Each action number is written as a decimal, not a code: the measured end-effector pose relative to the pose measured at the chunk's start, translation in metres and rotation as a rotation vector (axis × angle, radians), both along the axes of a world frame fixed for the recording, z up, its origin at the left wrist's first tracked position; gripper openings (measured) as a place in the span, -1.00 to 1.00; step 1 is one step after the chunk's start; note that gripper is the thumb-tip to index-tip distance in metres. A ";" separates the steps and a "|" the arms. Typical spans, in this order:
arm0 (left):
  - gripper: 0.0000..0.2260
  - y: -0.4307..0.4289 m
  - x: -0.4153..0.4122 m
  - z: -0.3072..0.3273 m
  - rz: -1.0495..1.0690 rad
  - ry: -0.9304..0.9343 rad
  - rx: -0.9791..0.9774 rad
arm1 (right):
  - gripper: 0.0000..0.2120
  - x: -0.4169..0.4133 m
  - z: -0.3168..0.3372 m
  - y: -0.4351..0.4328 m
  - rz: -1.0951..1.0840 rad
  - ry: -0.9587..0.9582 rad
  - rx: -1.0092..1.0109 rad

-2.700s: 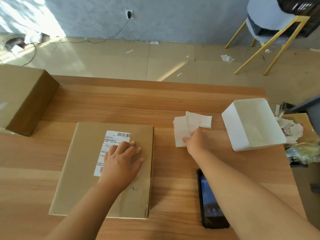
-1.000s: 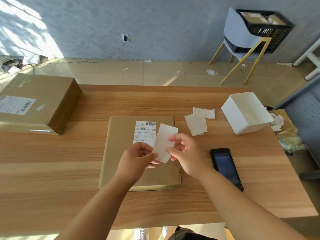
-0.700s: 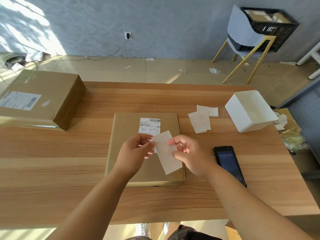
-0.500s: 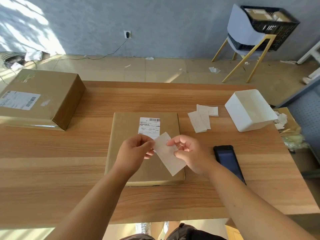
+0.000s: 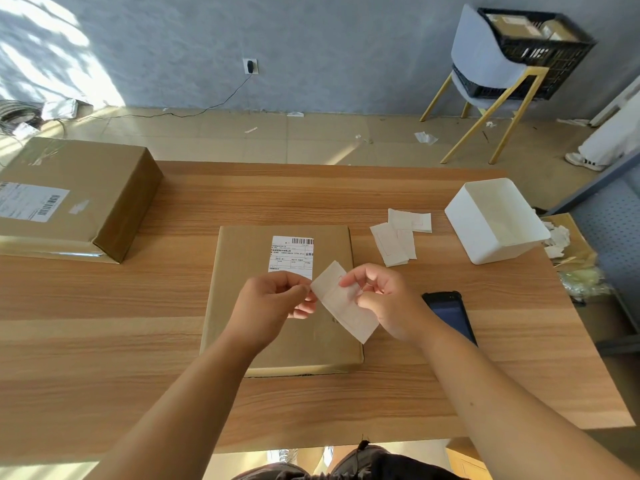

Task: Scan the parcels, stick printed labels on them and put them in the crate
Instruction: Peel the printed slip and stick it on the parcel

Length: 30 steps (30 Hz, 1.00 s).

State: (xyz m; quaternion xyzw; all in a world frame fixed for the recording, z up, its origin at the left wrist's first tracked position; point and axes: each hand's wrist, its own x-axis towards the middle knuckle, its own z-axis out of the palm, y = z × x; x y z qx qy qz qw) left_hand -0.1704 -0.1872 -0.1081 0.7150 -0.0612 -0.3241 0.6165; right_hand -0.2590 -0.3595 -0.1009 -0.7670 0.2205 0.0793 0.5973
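Observation:
A flat brown parcel (image 5: 252, 320) lies in the middle of the wooden table (image 5: 104, 334), with a white barcode sticker (image 5: 291, 254) on its top. Above it I hold a blank-side-up paper label (image 5: 343, 306) tilted between both hands. My left hand (image 5: 273, 303) pinches its upper left corner; my right hand (image 5: 384, 299) grips its right side. More labels (image 5: 398, 237) lie in a loose pile to the right. A black handheld scanner (image 5: 450, 313) rests by my right wrist, partly hidden. The black crate (image 5: 533, 46) sits on a chair at the back right, with parcels inside.
A larger labelled box (image 5: 76, 199) sits at the table's far left. A white plastic bin (image 5: 495, 223) stands at the right edge, with a bag of paper scraps (image 5: 568, 258) below it. A cable (image 5: 194, 112) and scraps lie on the floor. Someone's shoe (image 5: 585, 161) shows far right.
My right hand picked a label from the pile and brought it over the parcel. Both hands now hold it, and it has tilted further over the last second.

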 end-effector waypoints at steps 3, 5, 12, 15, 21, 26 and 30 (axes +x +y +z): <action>-0.84 -0.002 0.000 0.000 -0.005 0.024 -0.019 | -0.65 0.001 -0.001 -0.003 0.001 0.008 -0.015; -0.85 -0.003 0.000 0.001 -0.011 0.038 -0.029 | -0.65 0.001 -0.001 -0.005 0.011 0.018 -0.031; -0.88 -0.004 -0.002 0.000 -0.002 0.025 -0.029 | -0.86 0.001 -0.007 0.006 -0.018 -0.155 -0.420; -0.88 -0.005 -0.003 0.001 0.000 0.008 -0.034 | -0.91 0.003 -0.003 0.016 -0.016 -0.195 -0.390; -0.88 -0.002 -0.003 0.005 -0.027 -0.016 -0.065 | -0.86 0.003 0.005 0.028 0.000 -0.155 -0.280; -0.89 0.003 -0.003 0.006 -0.057 0.000 -0.091 | -0.91 0.000 0.006 0.037 -0.081 -0.175 -0.262; -0.88 0.005 -0.002 0.004 -0.051 -0.013 -0.091 | -0.89 0.000 0.005 0.044 -0.102 -0.226 -0.289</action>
